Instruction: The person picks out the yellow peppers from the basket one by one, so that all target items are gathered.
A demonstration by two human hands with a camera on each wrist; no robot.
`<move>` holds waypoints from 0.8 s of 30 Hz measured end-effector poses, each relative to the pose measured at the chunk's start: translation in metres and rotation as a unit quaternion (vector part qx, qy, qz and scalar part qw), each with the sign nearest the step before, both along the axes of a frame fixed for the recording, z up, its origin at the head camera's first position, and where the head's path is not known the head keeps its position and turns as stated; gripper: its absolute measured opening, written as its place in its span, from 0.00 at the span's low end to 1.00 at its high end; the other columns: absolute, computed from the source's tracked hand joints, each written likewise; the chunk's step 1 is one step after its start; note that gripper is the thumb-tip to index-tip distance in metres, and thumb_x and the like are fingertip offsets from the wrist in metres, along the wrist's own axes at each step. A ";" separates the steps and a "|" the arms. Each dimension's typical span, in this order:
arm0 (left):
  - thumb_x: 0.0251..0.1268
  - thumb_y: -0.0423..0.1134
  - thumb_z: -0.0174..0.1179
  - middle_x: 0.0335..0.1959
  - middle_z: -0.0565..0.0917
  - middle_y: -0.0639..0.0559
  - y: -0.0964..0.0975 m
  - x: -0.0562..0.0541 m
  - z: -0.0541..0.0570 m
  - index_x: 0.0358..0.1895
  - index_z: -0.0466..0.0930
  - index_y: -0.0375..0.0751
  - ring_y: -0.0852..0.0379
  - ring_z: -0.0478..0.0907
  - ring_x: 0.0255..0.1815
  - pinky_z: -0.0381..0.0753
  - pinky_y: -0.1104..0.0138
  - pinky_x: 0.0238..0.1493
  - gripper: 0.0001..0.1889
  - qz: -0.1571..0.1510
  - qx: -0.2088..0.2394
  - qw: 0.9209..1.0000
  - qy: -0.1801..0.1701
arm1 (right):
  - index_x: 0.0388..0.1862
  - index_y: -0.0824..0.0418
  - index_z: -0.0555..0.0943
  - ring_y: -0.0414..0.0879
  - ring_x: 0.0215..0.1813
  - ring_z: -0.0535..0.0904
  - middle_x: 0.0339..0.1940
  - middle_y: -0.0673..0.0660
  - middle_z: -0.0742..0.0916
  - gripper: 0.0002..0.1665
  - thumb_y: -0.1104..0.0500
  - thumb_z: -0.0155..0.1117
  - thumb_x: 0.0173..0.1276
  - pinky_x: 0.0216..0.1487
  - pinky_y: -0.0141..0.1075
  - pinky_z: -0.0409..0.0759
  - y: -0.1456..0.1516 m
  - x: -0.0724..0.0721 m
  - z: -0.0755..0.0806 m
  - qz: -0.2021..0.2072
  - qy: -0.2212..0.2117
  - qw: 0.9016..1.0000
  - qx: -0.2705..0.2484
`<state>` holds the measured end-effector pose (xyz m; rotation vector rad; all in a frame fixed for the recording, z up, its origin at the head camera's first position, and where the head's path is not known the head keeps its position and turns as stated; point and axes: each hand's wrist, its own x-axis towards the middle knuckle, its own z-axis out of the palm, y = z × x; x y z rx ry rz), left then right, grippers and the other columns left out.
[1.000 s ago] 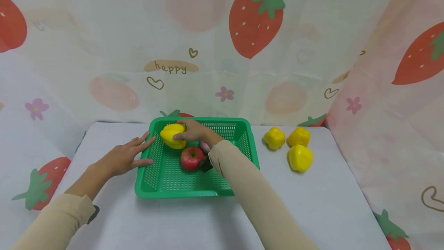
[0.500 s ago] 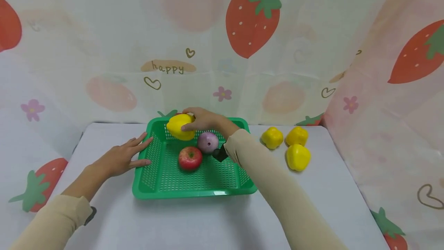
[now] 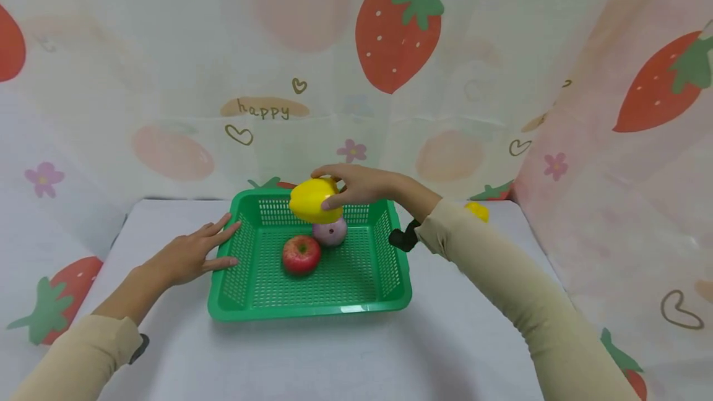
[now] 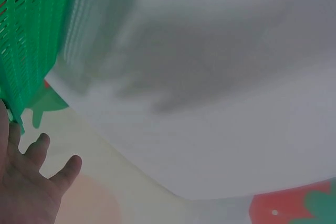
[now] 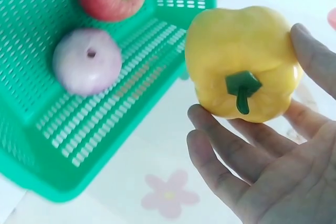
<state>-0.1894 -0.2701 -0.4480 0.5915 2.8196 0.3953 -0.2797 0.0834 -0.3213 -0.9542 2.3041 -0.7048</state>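
My right hand [image 3: 362, 184] grips a yellow bell pepper [image 3: 312, 201] between thumb and fingers, above the back of the green basket [image 3: 306, 312]. In the right wrist view the pepper's green stem [image 5: 243, 87] faces the camera. Inside the basket a red apple [image 3: 301, 255] lies beside a round, purple, onion-like thing [image 3: 330, 234], whose top the pepper partly hides in the head view. My left hand [image 3: 192, 252] rests on the basket's left rim with its fingers spread; the left wrist view shows only part of this hand [image 4: 31, 182].
The basket stands on a white-covered table [image 3: 267, 357] against a strawberry-print curtain [image 3: 356, 135]. To the right, one yellow pepper [image 3: 478, 211] peeks out behind the right sleeve [image 3: 501, 271], which covers that side of the table.
My right hand has lifted the yellow bell pepper from the basket's back left corner, up and to the right. The right arm now hides most of the yellow peppers on the table. The left hand stays put.
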 end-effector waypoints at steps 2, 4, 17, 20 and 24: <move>0.67 0.63 0.58 0.80 0.51 0.38 0.000 0.000 0.000 0.79 0.54 0.45 0.27 0.54 0.74 0.63 0.31 0.63 0.44 0.001 0.000 1.000 0.000 | 0.77 0.57 0.61 0.51 0.64 0.73 0.71 0.57 0.72 0.39 0.53 0.65 0.72 0.64 0.39 0.76 0.013 0.001 0.003 -0.004 -0.008 1.000 -0.002; 0.67 0.63 0.58 0.80 0.51 0.38 0.000 0.000 -0.001 0.79 0.54 0.45 0.27 0.54 0.74 0.63 0.31 0.63 0.44 0.001 0.002 1.000 0.000 | 0.77 0.56 0.61 0.52 0.63 0.75 0.71 0.57 0.72 0.39 0.53 0.65 0.71 0.62 0.40 0.78 0.026 0.001 0.005 -0.011 -0.015 1.000 -0.004; 0.67 0.60 0.60 0.79 0.53 0.36 -0.001 0.003 0.002 0.78 0.56 0.42 0.26 0.57 0.73 0.65 0.31 0.62 0.43 -0.008 -0.003 1.000 0.023 | 0.78 0.54 0.59 0.60 0.67 0.74 0.75 0.58 0.68 0.41 0.48 0.64 0.72 0.65 0.52 0.74 0.109 0.008 0.004 -0.054 -0.012 0.998 0.001; 0.67 0.60 0.60 0.79 0.53 0.36 -0.001 0.003 0.001 0.78 0.56 0.42 0.26 0.56 0.73 0.65 0.31 0.62 0.43 -0.009 -0.003 1.000 0.023 | 0.78 0.57 0.60 0.61 0.67 0.73 0.75 0.60 0.68 0.41 0.50 0.65 0.72 0.66 0.53 0.73 0.126 0.010 0.003 -0.064 -0.008 0.998 -0.004; 0.67 0.61 0.59 0.79 0.53 0.37 0.000 0.002 0.000 0.78 0.55 0.43 0.26 0.56 0.73 0.64 0.31 0.62 0.43 -0.007 -0.004 1.000 0.021 | 0.77 0.56 0.61 0.61 0.67 0.74 0.74 0.60 0.70 0.40 0.50 0.66 0.71 0.66 0.54 0.74 0.145 0.015 0.001 -0.092 -0.010 0.996 0.001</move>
